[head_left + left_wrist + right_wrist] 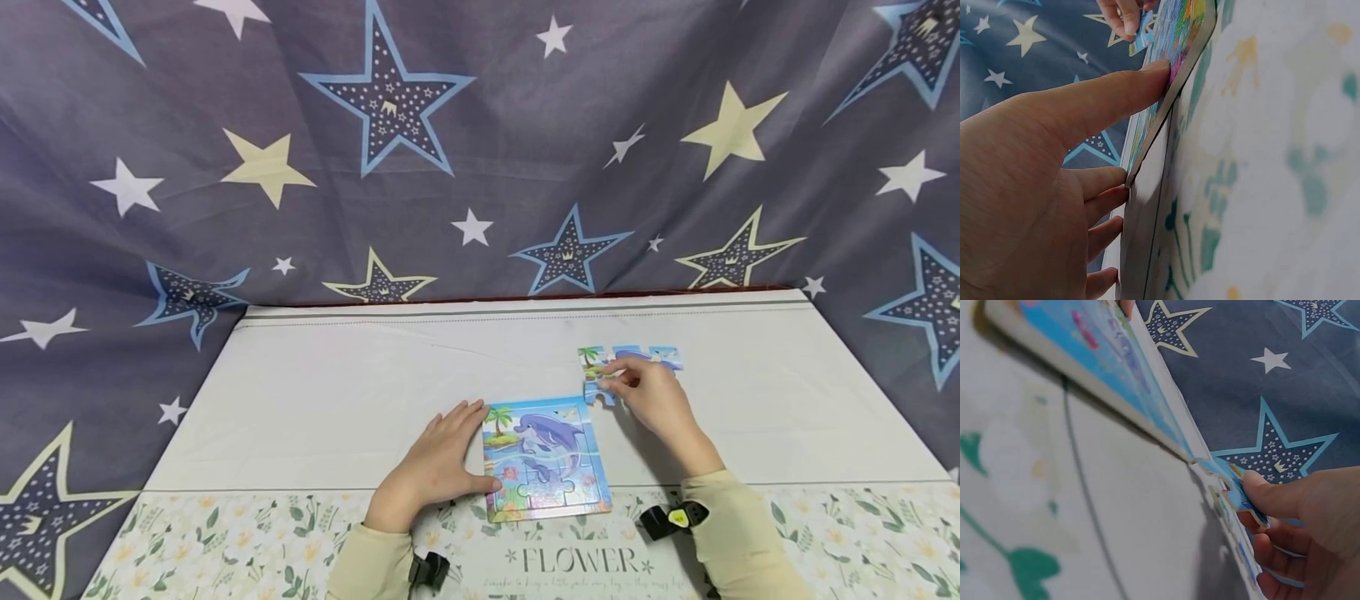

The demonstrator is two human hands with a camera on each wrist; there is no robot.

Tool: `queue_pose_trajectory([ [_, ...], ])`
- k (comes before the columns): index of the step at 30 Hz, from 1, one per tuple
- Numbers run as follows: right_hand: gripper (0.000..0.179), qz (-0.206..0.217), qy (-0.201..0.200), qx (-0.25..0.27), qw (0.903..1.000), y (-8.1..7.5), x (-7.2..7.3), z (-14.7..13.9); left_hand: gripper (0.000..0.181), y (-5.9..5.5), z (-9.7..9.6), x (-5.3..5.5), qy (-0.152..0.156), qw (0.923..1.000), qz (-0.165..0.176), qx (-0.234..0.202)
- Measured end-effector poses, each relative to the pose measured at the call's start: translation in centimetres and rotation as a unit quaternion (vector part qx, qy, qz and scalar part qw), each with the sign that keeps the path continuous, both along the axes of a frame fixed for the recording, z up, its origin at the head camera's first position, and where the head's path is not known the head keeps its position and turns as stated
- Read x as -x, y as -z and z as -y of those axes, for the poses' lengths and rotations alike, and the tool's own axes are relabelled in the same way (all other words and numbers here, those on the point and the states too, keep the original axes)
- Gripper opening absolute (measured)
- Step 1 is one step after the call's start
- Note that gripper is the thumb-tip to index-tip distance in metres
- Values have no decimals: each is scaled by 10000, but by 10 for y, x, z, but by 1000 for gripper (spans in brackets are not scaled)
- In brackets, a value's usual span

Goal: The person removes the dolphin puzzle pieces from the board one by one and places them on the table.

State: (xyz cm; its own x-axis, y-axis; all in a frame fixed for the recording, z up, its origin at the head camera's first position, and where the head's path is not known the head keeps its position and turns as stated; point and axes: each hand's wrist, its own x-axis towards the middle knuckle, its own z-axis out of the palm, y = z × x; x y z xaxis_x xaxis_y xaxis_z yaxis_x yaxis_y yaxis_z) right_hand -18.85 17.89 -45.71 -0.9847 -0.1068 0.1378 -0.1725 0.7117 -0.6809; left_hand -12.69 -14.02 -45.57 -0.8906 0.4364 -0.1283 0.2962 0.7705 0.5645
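A square dolphin jigsaw puzzle [597,458] lies on the table in front of me, its frame filled with fitted pieces, joint lines showing in its lower part. My left hand [435,468] rests at its left side, with fairly straight fingers against the edge and the thumb on the lower left corner. Off the puzzle's upper right corner, my right hand [662,408] pinches a blue puzzle piece [1233,492] between thumb and fingers, tilted up from the table. Several loose pieces, among them a palm tree piece [590,356], lie behind the right hand, which partly covers them.
The white table cover [337,400] has a flowered front band with the printed word FLOWER [573,558]. A dark star-patterned curtain [480,150] hangs behind the table and along both sides. Each wrist wears a black strap, the right one [675,518] with a yellow mark.
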Motion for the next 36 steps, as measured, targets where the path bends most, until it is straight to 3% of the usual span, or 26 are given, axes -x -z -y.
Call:
queue_pose_trajectory([
  [13,18,92,365,-326,9988,10,2,1,100,0,0,0,25,10000,-10,-22],
  [26,16,-68,416,-194,9989,8,2,1,100,2,1,0,32,10000,-41,15],
  [36,19,-76,-200,146,9997,-4,-3,11,99,1,1,-1,43,10000,-39,28],
])
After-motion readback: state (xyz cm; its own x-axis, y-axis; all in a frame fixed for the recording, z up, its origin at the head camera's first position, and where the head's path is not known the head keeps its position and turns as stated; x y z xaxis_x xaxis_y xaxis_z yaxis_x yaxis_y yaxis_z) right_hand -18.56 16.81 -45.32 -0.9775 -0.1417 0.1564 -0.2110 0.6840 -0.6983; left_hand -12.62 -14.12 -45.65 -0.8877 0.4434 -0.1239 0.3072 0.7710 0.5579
